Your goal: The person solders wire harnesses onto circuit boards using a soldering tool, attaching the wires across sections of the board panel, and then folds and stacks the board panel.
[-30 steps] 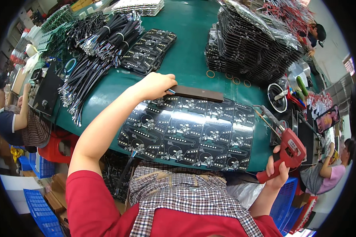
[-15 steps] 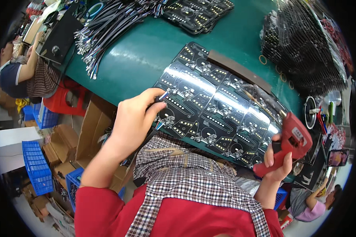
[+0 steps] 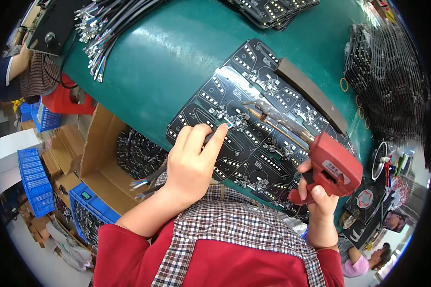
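The left hand (image 3: 192, 160) is resting on the near-left part of the black circuit panel (image 3: 254, 129), fingers curled and pinching a thin wire (image 3: 225, 126) between thumb and forefinger — pressing its tip down onto a pad, it seems, so it sits steady; the right hand (image 3: 316, 193) is wrapped tight round the grip of the red soldering gun (image 3: 333, 167), its long metal tip (image 3: 254, 111) reaching left and far across the panel to hang just beside that wire end, close enough to work the same joint; the panel itself is lying flat on the green table (image 3: 177, 57), overhanging the near edge toward the person; a bundle of cables (image 3: 105, 28) is waiting far left, stacked boards (image 3: 388, 81) far right — a cardboard box (image 3: 107, 158) is sitting below the table's left side.
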Tool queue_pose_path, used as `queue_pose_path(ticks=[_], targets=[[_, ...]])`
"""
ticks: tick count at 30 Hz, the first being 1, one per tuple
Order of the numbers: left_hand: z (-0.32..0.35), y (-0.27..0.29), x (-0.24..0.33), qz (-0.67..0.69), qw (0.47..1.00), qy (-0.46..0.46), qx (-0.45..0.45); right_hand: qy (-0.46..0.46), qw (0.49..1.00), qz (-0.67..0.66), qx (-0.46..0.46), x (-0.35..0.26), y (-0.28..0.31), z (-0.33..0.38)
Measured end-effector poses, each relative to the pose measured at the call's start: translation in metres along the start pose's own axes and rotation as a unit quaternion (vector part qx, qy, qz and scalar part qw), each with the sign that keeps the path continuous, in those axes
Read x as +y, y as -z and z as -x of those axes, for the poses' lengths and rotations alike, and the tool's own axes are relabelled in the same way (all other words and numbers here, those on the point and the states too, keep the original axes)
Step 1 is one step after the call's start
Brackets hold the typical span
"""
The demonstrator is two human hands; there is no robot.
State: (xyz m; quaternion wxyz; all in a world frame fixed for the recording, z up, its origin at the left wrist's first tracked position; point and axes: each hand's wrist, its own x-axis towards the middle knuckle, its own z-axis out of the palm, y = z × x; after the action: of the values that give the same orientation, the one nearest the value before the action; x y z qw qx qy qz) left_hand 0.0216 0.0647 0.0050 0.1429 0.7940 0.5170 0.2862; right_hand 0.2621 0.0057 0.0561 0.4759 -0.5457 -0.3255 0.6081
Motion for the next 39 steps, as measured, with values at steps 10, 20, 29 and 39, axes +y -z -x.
queue_pose_path(ticks=[10, 20, 29, 39], targets=[[0.002, -0.003, -0.005, -0.010, 0.999, -0.021, -0.043, -0.061, 0.998, 0.035, -0.002, 0.008, -0.010, 0.005], [0.000, -0.004, -0.005, 0.018, 0.998, -0.005, -0.054, -0.090, 0.993, 0.067, 0.024, 0.013, -0.012, 0.012], [0.000, -0.004, -0.007, 0.019, 0.999, -0.007, -0.050, -0.070, 0.995, 0.076, 0.012, 0.017, -0.014, 0.011], [0.000, -0.003, -0.005, -0.010, 0.998, -0.021, -0.061, -0.101, 0.984, 0.141, -0.024, 0.014, -0.003, 0.013]])
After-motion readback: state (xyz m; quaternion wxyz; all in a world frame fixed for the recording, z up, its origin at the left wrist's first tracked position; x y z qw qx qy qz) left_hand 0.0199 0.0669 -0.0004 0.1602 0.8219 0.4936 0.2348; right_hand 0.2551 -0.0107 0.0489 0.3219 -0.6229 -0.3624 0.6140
